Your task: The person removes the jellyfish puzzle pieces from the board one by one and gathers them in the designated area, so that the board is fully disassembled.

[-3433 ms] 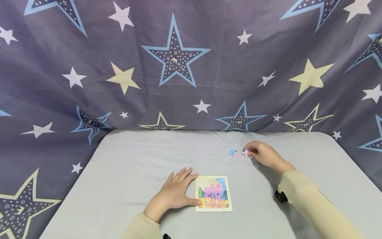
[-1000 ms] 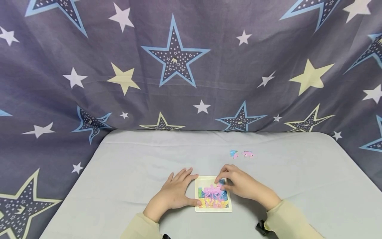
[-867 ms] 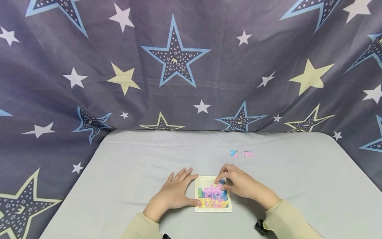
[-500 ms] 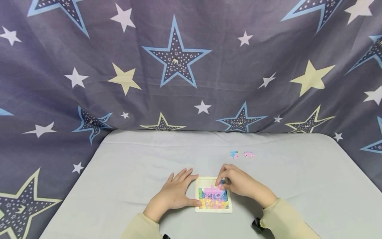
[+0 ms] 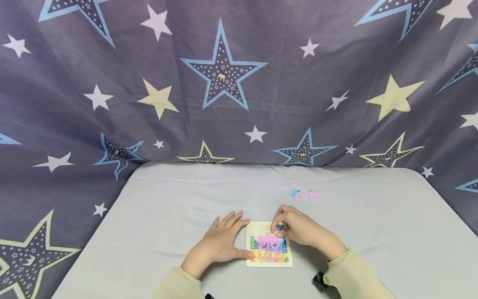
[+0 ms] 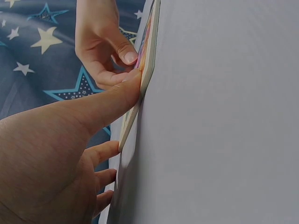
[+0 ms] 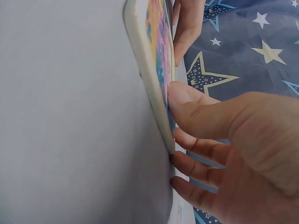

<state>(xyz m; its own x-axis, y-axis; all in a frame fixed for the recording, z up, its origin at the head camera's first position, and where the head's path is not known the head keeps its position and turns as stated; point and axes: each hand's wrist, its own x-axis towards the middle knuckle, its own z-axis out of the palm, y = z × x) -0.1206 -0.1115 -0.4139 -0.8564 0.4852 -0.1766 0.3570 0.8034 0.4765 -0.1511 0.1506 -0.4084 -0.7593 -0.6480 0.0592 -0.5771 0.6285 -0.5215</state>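
Note:
A small square jigsaw puzzle tray (image 5: 269, 264) with a pale rim lies on the grey bed-like surface. Pink, blue and yellow pieces fill most of it; bare tray shows along its upper left. My left hand (image 5: 218, 244) rests with spread fingers at its left side, thumb on the rim's lower left, index fingertip at the upper left corner. At the tray's upper right, my right hand (image 5: 298, 226) pinches a blue-and-pink puzzle piece (image 5: 279, 227) between thumb and fingers, partly hidden by them. In the right wrist view, the right thumb (image 7: 184, 105) lies over the tray's picture side.
Two loose puzzle pieces lie beyond the tray: a blue-and-pink one (image 5: 295, 194) and a pink one with eyes (image 5: 313, 194). A dark curtain (image 5: 239, 95) printed with stars hangs behind the grey surface (image 5: 168, 199). A black wrist device (image 5: 320, 281) sits by the right sleeve.
My right hand has come from the loose pieces to the tray's upper right, where it has stayed for the last second with small finger shifts. The left hand keeps its place.

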